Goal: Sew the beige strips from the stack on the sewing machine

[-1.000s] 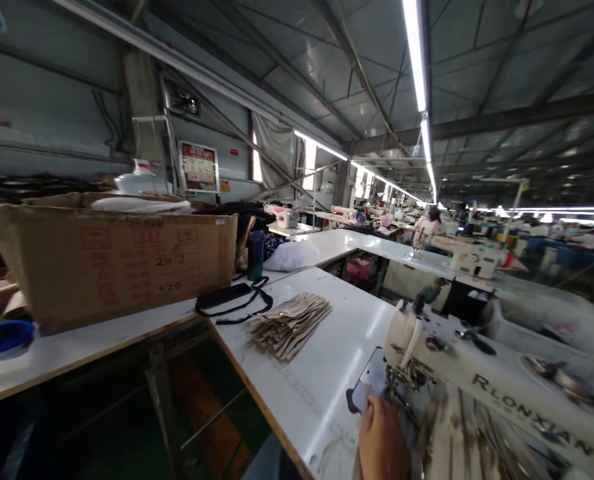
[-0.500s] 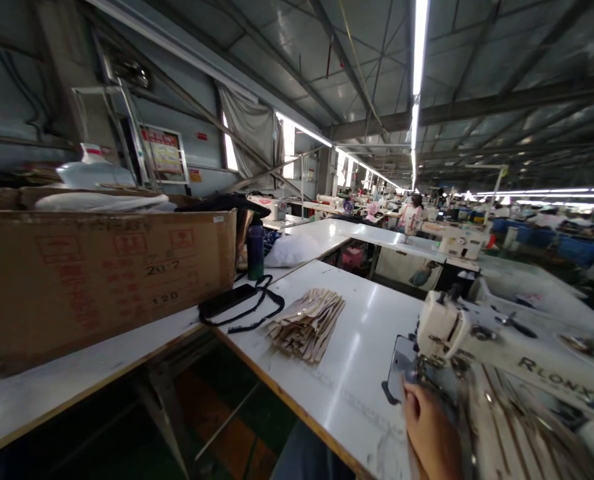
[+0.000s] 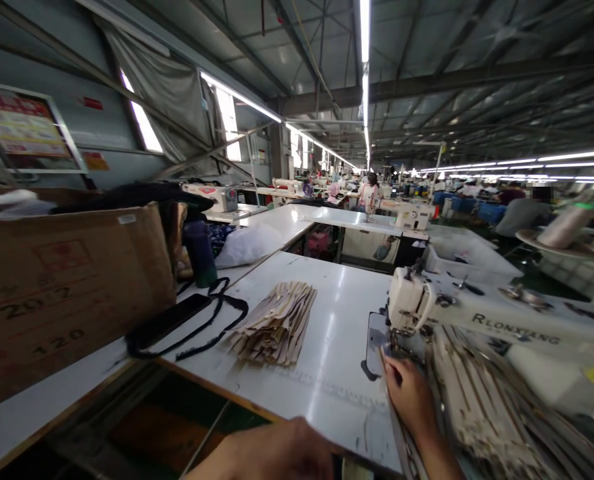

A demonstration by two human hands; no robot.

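My right hand (image 3: 411, 395) is closed on a narrow beige fabric strip (image 3: 395, 427) beside the needle area of a white sewing machine (image 3: 411, 300). Low in the picture, my left hand (image 3: 281, 450) is blurred over the front edge of the white table (image 3: 327, 393), its fingers too smeared to read. A fanned bundle of beige strips (image 3: 277, 323) lies on the table left of the machine. Under the machine arm and to the right of my right hand is another pile of beige strips (image 3: 481, 400).
On the left stand a cardboard box (image 3: 71, 287) and a dark bottle (image 3: 200, 253). A phone (image 3: 177, 320) with a black strap lies near them. Behind are a white plastic bag (image 3: 251, 245) and a white bin (image 3: 471, 253). Thread cones (image 3: 567, 223) stand at the right.
My left hand has come into view at the bottom. The view has turned to the right, and the box shows less. My right hand stays beside the machine with the strip.
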